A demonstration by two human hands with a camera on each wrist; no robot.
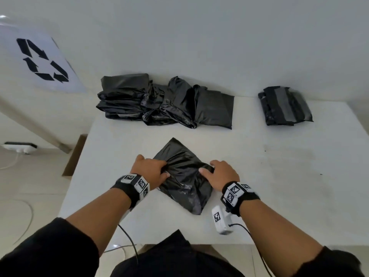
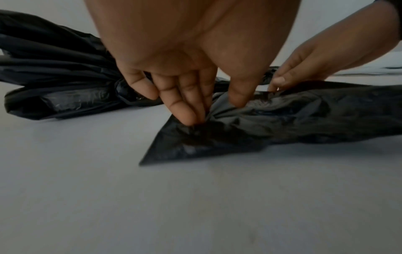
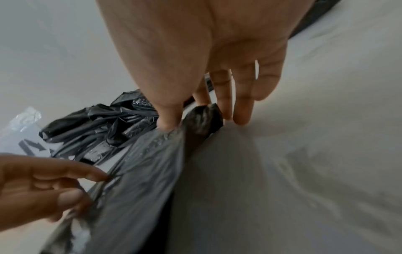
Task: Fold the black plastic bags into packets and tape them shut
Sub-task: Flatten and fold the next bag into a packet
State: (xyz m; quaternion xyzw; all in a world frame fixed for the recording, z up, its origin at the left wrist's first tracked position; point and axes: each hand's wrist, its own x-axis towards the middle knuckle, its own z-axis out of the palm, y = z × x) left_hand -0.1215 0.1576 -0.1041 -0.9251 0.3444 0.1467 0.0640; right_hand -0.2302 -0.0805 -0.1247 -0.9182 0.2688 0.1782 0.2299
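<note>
A crumpled black plastic bag (image 1: 183,176) lies as a diamond on the white table (image 1: 279,176) in front of me. My left hand (image 1: 164,170) pinches a gathered fold at the bag's left side; in the left wrist view its thumb and fingers (image 2: 187,113) bunch the plastic (image 2: 282,120). My right hand (image 1: 207,168) grips the bag's right edge, and in the right wrist view a raised corner of the bag (image 3: 204,116) sits between its thumb and fingers (image 3: 241,113). The bag's underside is hidden.
A pile of loose and folded black bags (image 1: 159,102) lies at the table's back centre. One taped packet (image 1: 285,105) sits at the back right. A sheet with a recycling symbol (image 1: 42,60) is at the far left. On the floor at the left are cardboard (image 1: 74,154) and a power strip (image 1: 20,146).
</note>
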